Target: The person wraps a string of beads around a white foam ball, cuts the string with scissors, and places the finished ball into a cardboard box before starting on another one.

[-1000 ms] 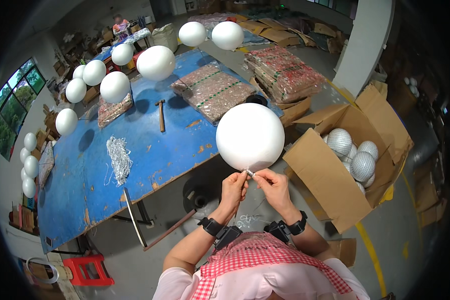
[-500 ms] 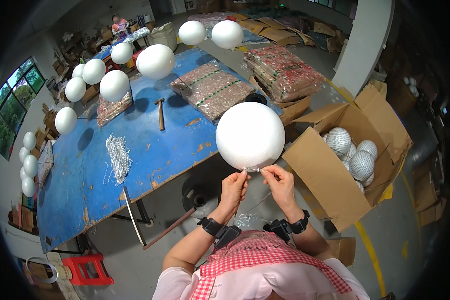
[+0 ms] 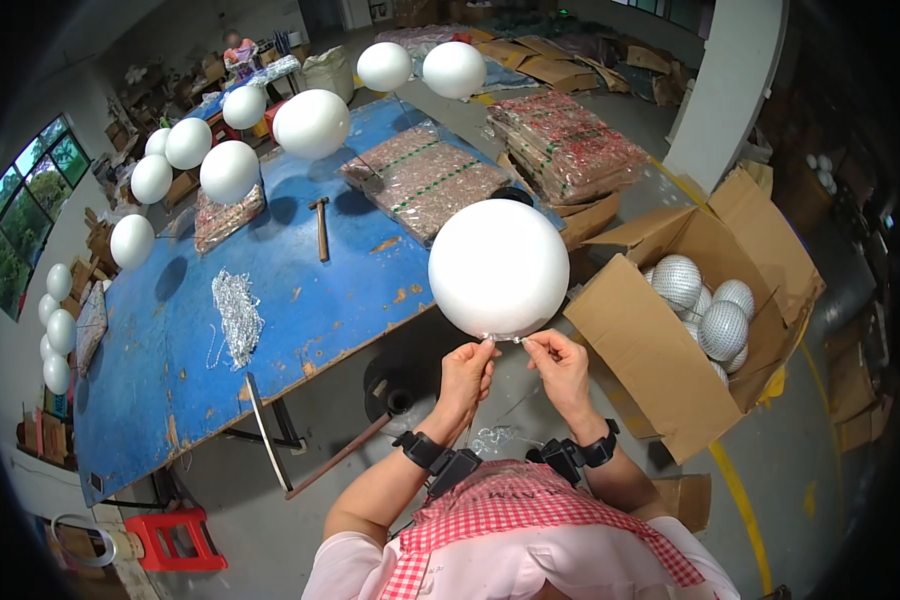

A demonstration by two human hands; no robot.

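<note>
A large smooth white ball stands in front of me, just off the near right edge of the blue table; what holds it up is hidden. A thin silvery strand runs along its lower side between my two hands. My left hand pinches the strand at the ball's bottom, thumb and forefinger together. Opposite it, my right hand also pinches the strand, its fingertips close to the ball. Below my hands, a loose tangle of silvery strand hangs or lies over the floor.
On the worn blue table lie a hammer, a heap of silvery strands and wrapped packs. More white balls rise on rods. At right, an open carton holds silver-covered balls. A red stool stands lower left.
The white ball sits very slightly farther left and higher. Both hands keep their pinch in almost the same place.
</note>
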